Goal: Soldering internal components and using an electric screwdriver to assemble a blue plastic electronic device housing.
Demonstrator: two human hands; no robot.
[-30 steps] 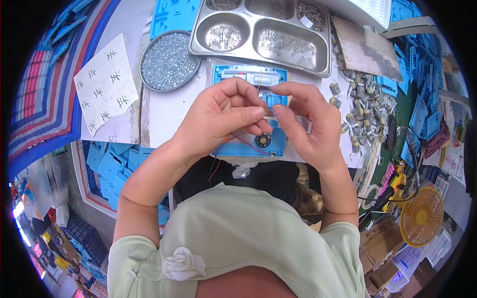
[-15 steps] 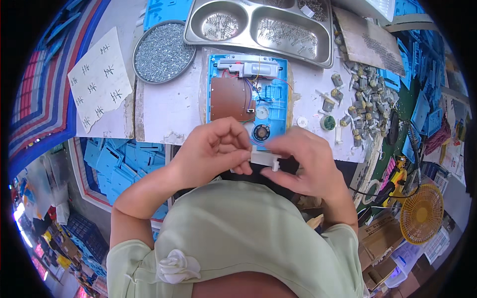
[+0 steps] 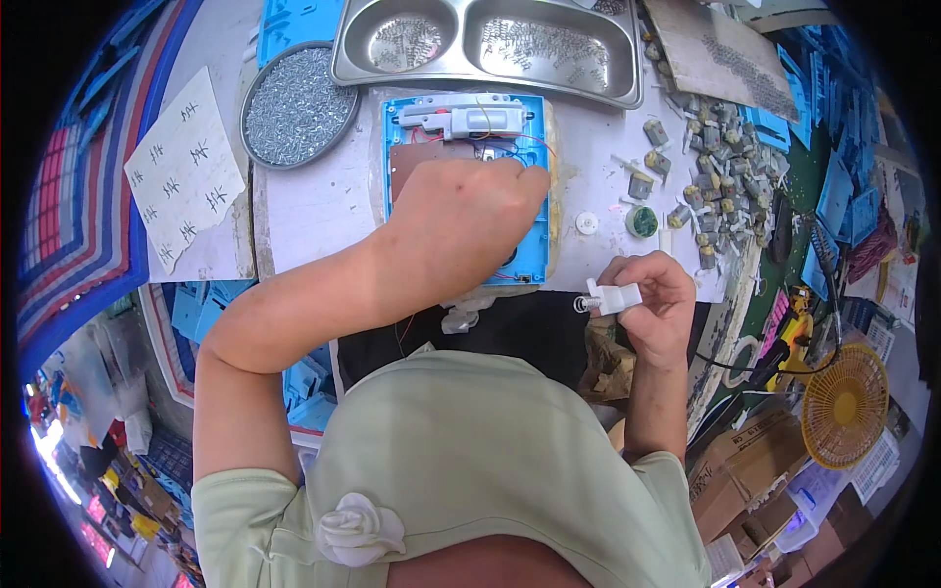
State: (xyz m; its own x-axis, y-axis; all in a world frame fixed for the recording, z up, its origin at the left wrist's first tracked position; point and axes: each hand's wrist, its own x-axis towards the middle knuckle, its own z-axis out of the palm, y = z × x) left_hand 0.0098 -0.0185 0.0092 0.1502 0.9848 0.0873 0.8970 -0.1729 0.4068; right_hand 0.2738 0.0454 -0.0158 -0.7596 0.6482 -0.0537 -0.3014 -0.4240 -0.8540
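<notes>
In my right hand (image 3: 659, 304) is a small white plastic part (image 3: 618, 297), pinched between thumb and fingers at the table's front edge. A coil spring (image 3: 584, 304) sticks out of its left end. My left hand (image 3: 466, 216) is closed, back upward, over the blue plastic housing (image 3: 536, 235); whatever its fingers hold is hidden. The housing lies open on the table, with a grey module (image 3: 485, 120) along its far side, thin wires, and a brown board (image 3: 404, 159) partly covered by my hand.
A round tray of small metal pieces (image 3: 299, 103) stands at the far left, beside a steel compartment tray (image 3: 559, 85) holding springs. Small motors (image 3: 720, 167) are heaped to the right, near a green round container (image 3: 642, 221) and a white disc (image 3: 587, 223). Marked paper (image 3: 186, 171) lies left.
My left hand has left the white part and moved forward over the housing. My right hand has moved right with the white part, whose spring now shows. The whole view has shifted slightly.
</notes>
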